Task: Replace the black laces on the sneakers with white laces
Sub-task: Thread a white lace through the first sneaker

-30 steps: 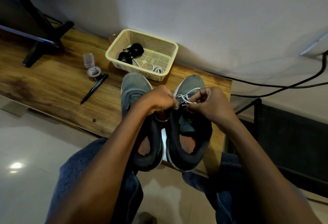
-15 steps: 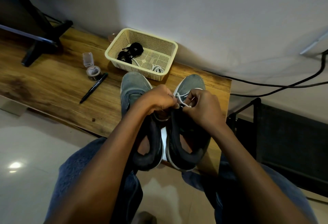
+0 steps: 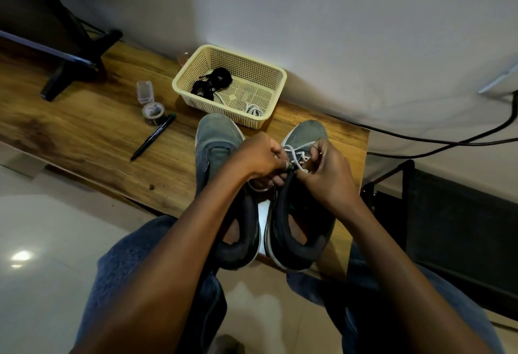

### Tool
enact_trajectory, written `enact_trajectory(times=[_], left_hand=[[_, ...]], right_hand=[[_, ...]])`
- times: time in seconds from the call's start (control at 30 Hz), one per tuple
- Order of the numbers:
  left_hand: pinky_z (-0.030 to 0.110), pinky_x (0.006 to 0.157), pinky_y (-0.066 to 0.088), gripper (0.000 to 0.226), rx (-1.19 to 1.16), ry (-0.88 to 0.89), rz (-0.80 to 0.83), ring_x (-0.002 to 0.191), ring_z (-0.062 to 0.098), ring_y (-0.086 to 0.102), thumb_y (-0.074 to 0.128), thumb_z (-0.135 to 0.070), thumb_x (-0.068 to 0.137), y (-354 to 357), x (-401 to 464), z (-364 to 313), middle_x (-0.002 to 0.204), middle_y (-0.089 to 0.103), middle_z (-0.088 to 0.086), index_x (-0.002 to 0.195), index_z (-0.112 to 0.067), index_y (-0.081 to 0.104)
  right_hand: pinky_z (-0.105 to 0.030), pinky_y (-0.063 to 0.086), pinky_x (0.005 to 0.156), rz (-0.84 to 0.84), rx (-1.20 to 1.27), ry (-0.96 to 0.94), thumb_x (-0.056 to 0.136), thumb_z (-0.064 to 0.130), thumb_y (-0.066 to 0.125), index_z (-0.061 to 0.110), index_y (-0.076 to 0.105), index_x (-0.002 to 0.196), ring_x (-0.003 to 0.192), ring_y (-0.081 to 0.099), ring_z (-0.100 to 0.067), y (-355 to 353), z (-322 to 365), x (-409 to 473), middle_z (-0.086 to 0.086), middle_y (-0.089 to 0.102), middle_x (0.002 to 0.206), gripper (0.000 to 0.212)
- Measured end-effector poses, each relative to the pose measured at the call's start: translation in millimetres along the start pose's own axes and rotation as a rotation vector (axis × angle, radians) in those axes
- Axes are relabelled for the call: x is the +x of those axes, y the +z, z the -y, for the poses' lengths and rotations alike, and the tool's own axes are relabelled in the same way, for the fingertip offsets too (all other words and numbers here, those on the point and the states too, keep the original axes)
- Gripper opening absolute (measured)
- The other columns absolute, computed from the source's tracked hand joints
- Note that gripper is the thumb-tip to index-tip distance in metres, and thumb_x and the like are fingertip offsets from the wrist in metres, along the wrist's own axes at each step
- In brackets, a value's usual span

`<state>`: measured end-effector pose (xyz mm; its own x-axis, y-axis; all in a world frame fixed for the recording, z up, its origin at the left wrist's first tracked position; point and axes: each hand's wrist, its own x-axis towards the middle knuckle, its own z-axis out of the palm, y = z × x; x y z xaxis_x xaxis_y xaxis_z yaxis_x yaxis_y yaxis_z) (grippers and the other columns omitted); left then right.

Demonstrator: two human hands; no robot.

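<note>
- The white lace (image 3: 297, 154) lay part-threaded across the right sneaker (image 3: 304, 208), which stood at the table (image 3: 84, 135) edge beside the left sneaker (image 3: 221, 185).
- Risk, as I judged it: a loose pull could drag the lace end back out of its eyelet, or skip one, since both hands crowded the same spot.
- The right hand (image 3: 326, 177) pinched the lace with curled fingers.
- The left hand (image 3: 259, 157) was curled at the shoe's tongue; what it pinched I could not tell.
- Black laces (image 3: 213, 83) lay in the basket (image 3: 277, 76) behind.
</note>
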<state>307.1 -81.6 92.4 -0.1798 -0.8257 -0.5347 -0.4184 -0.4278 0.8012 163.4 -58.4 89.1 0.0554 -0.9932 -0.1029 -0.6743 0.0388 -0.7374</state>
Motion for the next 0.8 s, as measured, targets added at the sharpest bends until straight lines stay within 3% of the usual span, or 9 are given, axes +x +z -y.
enact_trajectory(times=[0.13, 0.27, 0.37, 0.47, 0.53, 0.67, 0.8], left_hand=[[0.021, 0.045, 0.05, 0.017, 0.004, -0.002, 0.011, 0.051, 0.012, 0.063, 0.055, -0.005, 0.095, 0.0, 0.6, -0.4, 0.069, 0.065, 0.01, 0.079, -0.01, 0.058], [0.02, 0.043, 0.049, 0.019, 0.01, 0.003, 0.018, 0.047, 0.011, 0.062, 0.055, -0.006, 0.096, 0.6, 2.6, 0.4, 0.069, 0.065, 0.01, 0.078, -0.012, 0.057], [0.022, 0.045, 0.05, 0.017, 0.017, 0.016, 0.006, 0.047, 0.011, 0.063, 0.055, -0.007, 0.095, -0.3, 2.4, 1.0, 0.069, 0.065, 0.009, 0.079, -0.013, 0.058], [0.022, 0.047, 0.05, 0.016, 0.013, 0.025, 0.002, 0.044, 0.008, 0.061, 0.054, -0.006, 0.096, -1.3, 0.4, 0.0, 0.067, 0.064, 0.008, 0.081, -0.013, 0.058], [0.022, 0.047, 0.05, 0.017, 0.022, 0.032, 0.009, 0.044, 0.008, 0.061, 0.054, -0.006, 0.096, -0.9, -0.8, -0.7, 0.067, 0.063, 0.007, 0.081, -0.013, 0.057], [0.02, 0.048, 0.051, 0.019, 0.059, 0.044, 0.012, 0.048, 0.011, 0.061, 0.053, -0.006, 0.096, 0.9, -1.9, -1.4, 0.069, 0.063, 0.007, 0.079, -0.013, 0.056], [0.018, 0.045, 0.049, 0.019, 0.052, 0.041, 0.024, 0.044, 0.007, 0.059, 0.052, -0.005, 0.097, 2.5, -2.5, -1.8, 0.069, 0.062, 0.007, 0.08, -0.012, 0.055]], right_hand=[[-0.035, 0.04, 0.056, -0.002, 0.029, 0.019, 0.077, -0.004, 0.067, 0.022, 0.032, 0.072, 0.063, 0.044, -0.015, -0.3, -2.0, -0.4, 0.0, 0.047, 0.069, 0.044], [-0.038, 0.039, 0.057, -0.045, -0.051, -0.041, 0.079, -0.005, 0.063, 0.025, 0.028, 0.071, 0.065, 0.045, -0.02, 6.2, -5.2, -2.9, -0.001, 0.046, 0.07, 0.047], [-0.024, 0.03, 0.051, -0.052, -0.106, -0.111, 0.08, -0.009, 0.057, 0.027, 0.026, 0.07, 0.06, 0.038, -0.011, 10.1, -4.4, -5.6, 0.002, 0.043, 0.067, 0.048], [-0.028, 0.034, 0.054, -0.069, -0.09, -0.131, 0.079, -0.013, 0.054, 0.027, 0.026, 0.07, 0.062, 0.042, -0.015, 9.9, -4.4, -5.7, -0.002, 0.045, 0.068, 0.049], [-0.041, 0.04, 0.058, -0.083, -0.057, -0.127, 0.078, -0.014, 0.053, 0.025, 0.028, 0.071, 0.069, 0.05, -0.025, 9.4, -5.1, -4.2, -0.01, 0.052, 0.073, 0.047], [-0.025, 0.034, 0.052, -0.079, -0.073, -0.119, 0.077, -0.014, 0.053, 0.023, 0.028, 0.068, 0.065, 0.046, -0.022, 9.8, -6.3, -3.6, -0.006, 0.049, 0.07, 0.046], [-0.031, 0.029, 0.051, -0.067, -0.074, -0.106, 0.076, -0.013, 0.054, 0.022, 0.027, 0.066, 0.063, 0.042, -0.022, 9.7, -7.5, -0.2, -0.007, 0.047, 0.067, 0.045]])
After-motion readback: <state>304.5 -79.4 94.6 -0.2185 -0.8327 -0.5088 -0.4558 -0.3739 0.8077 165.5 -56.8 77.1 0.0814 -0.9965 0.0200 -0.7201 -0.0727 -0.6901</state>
